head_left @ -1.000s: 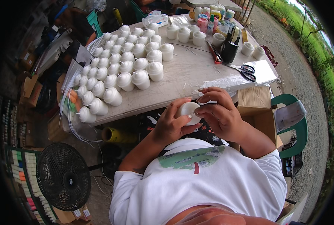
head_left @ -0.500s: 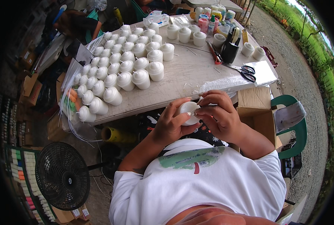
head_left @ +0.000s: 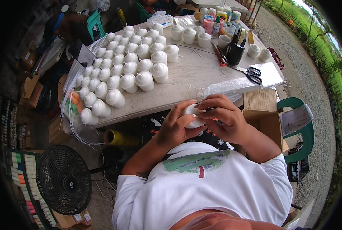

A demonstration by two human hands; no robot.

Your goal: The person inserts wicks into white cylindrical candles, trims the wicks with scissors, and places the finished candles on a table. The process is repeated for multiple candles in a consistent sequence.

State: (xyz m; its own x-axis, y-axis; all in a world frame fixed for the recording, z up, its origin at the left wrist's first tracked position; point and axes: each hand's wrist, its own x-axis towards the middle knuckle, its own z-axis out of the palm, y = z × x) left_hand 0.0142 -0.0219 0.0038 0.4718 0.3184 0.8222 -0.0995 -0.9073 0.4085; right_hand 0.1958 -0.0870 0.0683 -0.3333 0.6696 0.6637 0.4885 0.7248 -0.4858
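A white candle [head_left: 195,122], short and round, sits in the grip of my left hand [head_left: 174,124] just off the table's near edge. Those fingers curl round its side, with the thumb lying across its top. My right hand [head_left: 224,119] is closed at the candle's right side, thumb and fingertips pinched together against it. Whatever the fingertips pinch, perhaps the wick, is hidden behind them. Many similar white candles [head_left: 144,80] with thin wicks sticking up stand in rows on the left of the table [head_left: 190,80].
Toward the back right are scissors [head_left: 251,73], a black tape dispenser [head_left: 236,50], red-handled pliers [head_left: 219,55] and paint jars [head_left: 208,25]. A cardboard box [head_left: 261,103] and green chair [head_left: 305,132] are at my right. A black fan [head_left: 64,180] stands lower left. Another person [head_left: 61,28] bends at upper left.
My right fingers have shifted slightly over the candle and now hide more of its top; a white bit at the fingertips no longer shows. The person at upper left has moved further left.
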